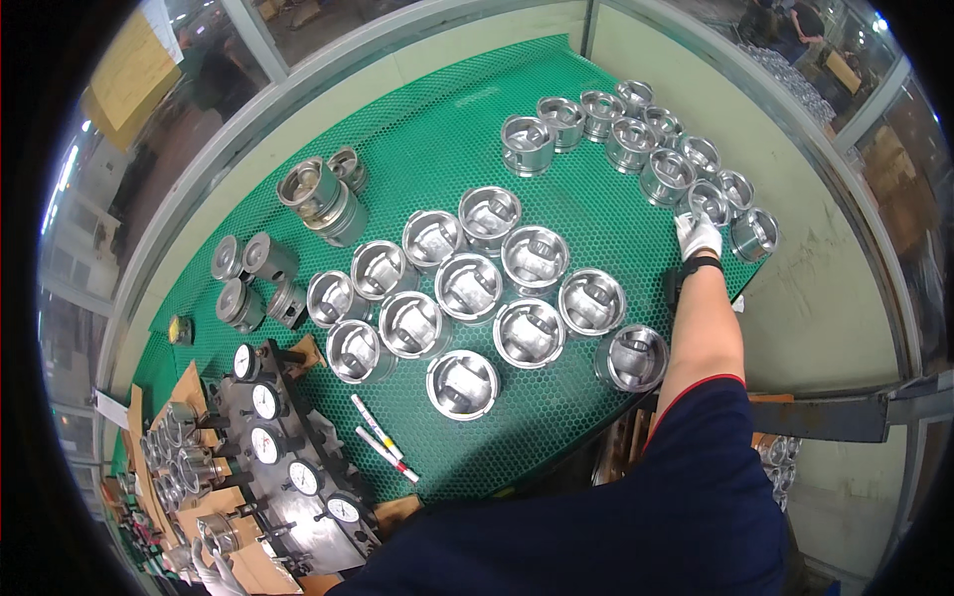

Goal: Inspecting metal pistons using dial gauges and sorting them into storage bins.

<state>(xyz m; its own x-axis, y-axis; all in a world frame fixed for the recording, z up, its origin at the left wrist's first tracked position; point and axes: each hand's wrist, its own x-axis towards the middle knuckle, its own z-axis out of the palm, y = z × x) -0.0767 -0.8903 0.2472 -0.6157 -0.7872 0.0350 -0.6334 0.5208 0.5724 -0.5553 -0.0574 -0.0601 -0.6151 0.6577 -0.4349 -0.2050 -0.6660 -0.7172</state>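
Observation:
My right hand [699, 236], in a white glove, reaches to the far right of the green mat. Its fingers close on the near side of a silver piston [709, 201] that stands among several others. At the lower left edge is my left hand [216, 573], also gloved, its fingers apart beside a piston [217, 533] on cardboard. Whether it touches that piston I cannot tell. Several larger pistons [468, 286] stand hollow side up in the middle of the mat [437, 447].
A metal fixture with several dial gauges [265, 445] stands at the lower left, near more pistons [182, 462] on cardboard. Two marker pens [386, 437] lie on the mat. Stacked pistons [323, 202] and darker ones [268, 256] stand farther left. A framed partition [427, 52] borders the table.

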